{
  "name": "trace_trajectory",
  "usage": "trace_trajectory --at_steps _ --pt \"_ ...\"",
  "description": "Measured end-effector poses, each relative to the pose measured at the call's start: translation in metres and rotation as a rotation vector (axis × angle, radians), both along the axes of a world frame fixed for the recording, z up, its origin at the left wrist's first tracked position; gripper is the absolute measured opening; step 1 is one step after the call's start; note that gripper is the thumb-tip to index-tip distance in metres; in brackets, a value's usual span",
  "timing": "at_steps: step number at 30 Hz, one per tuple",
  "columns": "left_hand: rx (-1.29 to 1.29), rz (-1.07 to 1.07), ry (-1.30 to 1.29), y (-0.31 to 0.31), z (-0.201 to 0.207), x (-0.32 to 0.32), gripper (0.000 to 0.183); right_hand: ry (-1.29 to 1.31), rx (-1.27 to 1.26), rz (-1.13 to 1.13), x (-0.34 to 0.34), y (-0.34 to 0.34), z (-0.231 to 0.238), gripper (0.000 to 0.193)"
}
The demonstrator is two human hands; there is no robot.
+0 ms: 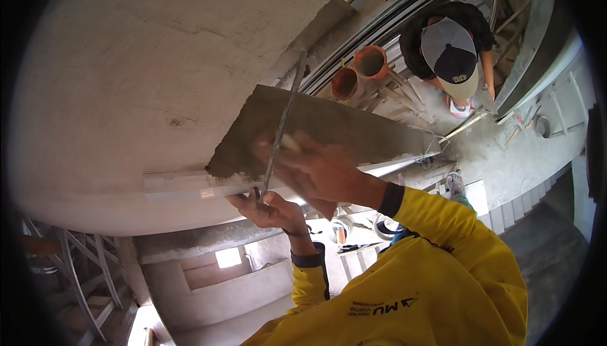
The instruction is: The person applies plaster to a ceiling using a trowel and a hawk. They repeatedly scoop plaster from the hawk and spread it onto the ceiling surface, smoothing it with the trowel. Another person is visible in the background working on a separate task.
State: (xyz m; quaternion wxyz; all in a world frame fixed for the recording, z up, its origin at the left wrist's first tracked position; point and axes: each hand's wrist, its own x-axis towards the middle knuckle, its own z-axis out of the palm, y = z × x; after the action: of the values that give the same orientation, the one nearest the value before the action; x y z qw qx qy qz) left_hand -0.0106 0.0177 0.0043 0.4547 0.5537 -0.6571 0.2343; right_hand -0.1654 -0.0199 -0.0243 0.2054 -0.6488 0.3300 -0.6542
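On my feed I see the left hand (270, 212) gripping a thin bar (288, 104), the right hand (329, 168) blurred over a dark patch (360, 121), a capped co-worker (449, 46) near orange buckets (370, 50).

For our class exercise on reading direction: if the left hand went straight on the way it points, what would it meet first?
Probably the pale strip bordering the dark patch, just beyond the thin bar the left hand grips; depth is unclear, so hand and strip may be touching.

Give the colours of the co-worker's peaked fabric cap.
Peaked fabric cap: grey crown, black front panel, beige brim; best seen in the head view.
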Motion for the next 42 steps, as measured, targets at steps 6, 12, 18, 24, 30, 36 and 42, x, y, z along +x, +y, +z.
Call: trace_trajectory --at_steps 6,12,18,24,30,36,42 --pt "-0.053 -0.033 -0.089 -0.004 -0.004 0.003 0.043 -0.03 0.323 0.068 0.002 -0.048 -0.027 0.059" --pt "-0.028 -0.064 -0.085 -0.008 -0.005 0.01 0.042 0.235 -0.077 -0.165 0.004 -0.025 0.015 0.064" --pt "-0.051 -0.004 -0.063 -0.008 -0.007 0.001 0.047 0.18 0.201 0.039 0.001 -0.038 -0.022 0.063" --pt "-0.037 -0.036 -0.055 -0.007 -0.003 0.005 0.047 0.073 -0.088 -0.023 0.005 -0.054 0.016 0.065" --pt "-0.059 0.0 -0.095 -0.007 0.001 0.0 0.047 0.109 -0.018 -0.082 0.001 -0.037 -0.008 0.053" --pt "-0.088 -0.005 -0.155 -0.01 0.001 0.003 0.043 0.118 0.007 -0.076 0.003 -0.066 0.026 0.055" --pt "0.01 0.135 -0.079 0.0 0.005 -0.001 0.064 0.069 -0.13 -0.046 0.007 -0.046 0.015 0.058"
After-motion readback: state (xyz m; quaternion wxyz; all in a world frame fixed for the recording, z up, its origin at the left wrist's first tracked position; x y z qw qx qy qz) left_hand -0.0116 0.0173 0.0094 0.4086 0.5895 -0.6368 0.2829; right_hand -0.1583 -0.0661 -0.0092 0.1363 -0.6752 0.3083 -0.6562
